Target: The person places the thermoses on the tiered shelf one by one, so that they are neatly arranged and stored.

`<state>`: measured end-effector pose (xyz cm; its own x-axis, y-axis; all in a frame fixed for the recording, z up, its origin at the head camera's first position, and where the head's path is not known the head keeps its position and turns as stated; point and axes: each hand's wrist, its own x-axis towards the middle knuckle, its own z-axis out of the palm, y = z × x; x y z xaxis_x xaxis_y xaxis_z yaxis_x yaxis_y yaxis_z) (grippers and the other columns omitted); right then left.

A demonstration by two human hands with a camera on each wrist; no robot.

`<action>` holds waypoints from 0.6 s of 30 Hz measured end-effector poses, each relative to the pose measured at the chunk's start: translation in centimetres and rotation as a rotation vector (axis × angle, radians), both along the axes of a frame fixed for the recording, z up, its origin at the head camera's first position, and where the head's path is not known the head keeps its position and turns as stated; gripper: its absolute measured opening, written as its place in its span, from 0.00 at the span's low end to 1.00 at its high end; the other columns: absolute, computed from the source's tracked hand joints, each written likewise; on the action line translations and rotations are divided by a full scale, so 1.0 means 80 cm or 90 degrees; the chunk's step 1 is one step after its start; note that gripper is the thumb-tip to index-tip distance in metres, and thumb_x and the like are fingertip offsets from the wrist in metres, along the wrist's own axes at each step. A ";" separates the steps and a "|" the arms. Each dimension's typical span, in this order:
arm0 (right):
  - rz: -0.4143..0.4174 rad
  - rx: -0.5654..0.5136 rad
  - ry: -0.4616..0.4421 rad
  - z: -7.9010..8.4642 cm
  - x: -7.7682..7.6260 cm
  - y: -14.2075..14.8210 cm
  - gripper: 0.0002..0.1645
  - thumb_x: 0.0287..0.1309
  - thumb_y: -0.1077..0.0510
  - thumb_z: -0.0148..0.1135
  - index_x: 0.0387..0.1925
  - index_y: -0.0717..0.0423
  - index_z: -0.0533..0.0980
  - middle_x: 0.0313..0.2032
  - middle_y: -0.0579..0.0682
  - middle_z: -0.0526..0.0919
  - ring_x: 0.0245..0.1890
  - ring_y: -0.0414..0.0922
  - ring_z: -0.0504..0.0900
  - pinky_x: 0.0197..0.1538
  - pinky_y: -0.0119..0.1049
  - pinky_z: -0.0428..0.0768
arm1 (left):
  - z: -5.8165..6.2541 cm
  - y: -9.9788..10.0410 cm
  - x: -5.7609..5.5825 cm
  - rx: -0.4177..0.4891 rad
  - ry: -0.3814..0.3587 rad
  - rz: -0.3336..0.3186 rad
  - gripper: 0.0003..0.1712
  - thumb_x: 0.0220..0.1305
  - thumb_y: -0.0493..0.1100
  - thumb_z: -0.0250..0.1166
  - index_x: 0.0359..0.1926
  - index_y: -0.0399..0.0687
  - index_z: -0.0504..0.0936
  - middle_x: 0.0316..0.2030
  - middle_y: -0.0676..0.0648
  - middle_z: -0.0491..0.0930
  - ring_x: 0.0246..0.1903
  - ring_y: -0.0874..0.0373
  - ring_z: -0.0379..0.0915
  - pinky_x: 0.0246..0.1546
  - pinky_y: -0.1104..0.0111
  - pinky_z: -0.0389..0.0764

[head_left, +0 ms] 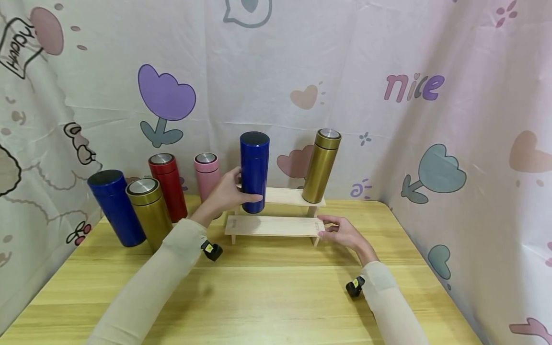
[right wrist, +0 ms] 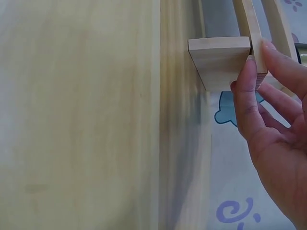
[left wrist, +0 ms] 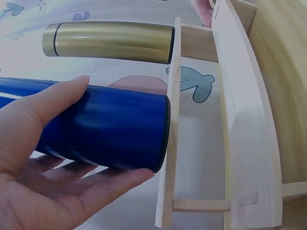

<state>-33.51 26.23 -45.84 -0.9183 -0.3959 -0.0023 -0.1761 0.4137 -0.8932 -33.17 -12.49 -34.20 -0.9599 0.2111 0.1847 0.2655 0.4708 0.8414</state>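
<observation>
My left hand [head_left: 227,195] grips a blue thermos flask [head_left: 255,167] with a dark lid, thumb on one side and fingers on the other. The flask hangs upright at the left part of a two-tier wooden stand [head_left: 276,226]; its dark base [left wrist: 166,134] overlaps the upper shelf's edge in the left wrist view. On the upper shelf's right end stands a slim gold thermos flask [head_left: 320,167] with a silver top. My right hand [head_left: 345,235] pinches the right end of the lower shelf between thumb and fingers, close beside a stand leg [right wrist: 223,60].
Left of the stand, on the wooden table [head_left: 276,297], stand another blue flask [head_left: 117,211], a wide gold flask [head_left: 151,215], a red flask [head_left: 169,189] and a pink flask [head_left: 207,175]. A printed cloth [head_left: 241,76] hangs behind and along both sides.
</observation>
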 end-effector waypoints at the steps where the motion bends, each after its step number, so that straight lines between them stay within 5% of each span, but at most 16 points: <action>1: 0.003 -0.002 0.000 0.000 0.000 0.000 0.39 0.64 0.63 0.68 0.73 0.67 0.65 0.63 0.72 0.77 0.45 0.39 0.85 0.53 0.45 0.88 | 0.001 0.001 -0.001 0.002 -0.003 -0.001 0.54 0.54 0.51 0.81 0.76 0.47 0.62 0.66 0.35 0.76 0.64 0.37 0.77 0.64 0.42 0.79; 13: 0.012 0.002 0.007 0.001 0.000 0.001 0.38 0.64 0.66 0.67 0.73 0.70 0.64 0.58 0.75 0.78 0.46 0.43 0.85 0.52 0.44 0.88 | 0.010 0.022 -0.016 0.010 0.018 -0.035 0.53 0.53 0.48 0.82 0.74 0.41 0.63 0.62 0.32 0.78 0.58 0.36 0.81 0.57 0.43 0.84; 18: 0.011 0.002 0.005 0.002 0.001 0.000 0.38 0.64 0.67 0.67 0.72 0.71 0.64 0.58 0.75 0.78 0.45 0.43 0.85 0.53 0.48 0.88 | 0.010 0.030 -0.025 0.028 -0.007 -0.035 0.55 0.53 0.47 0.82 0.75 0.42 0.61 0.65 0.32 0.76 0.61 0.35 0.78 0.57 0.42 0.84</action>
<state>-33.45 26.21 -45.64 -0.9115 -0.4112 0.0041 -0.1904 0.4131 -0.8906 -35.18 -10.06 -33.37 -0.9493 0.2549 0.1841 0.2798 0.4178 0.8644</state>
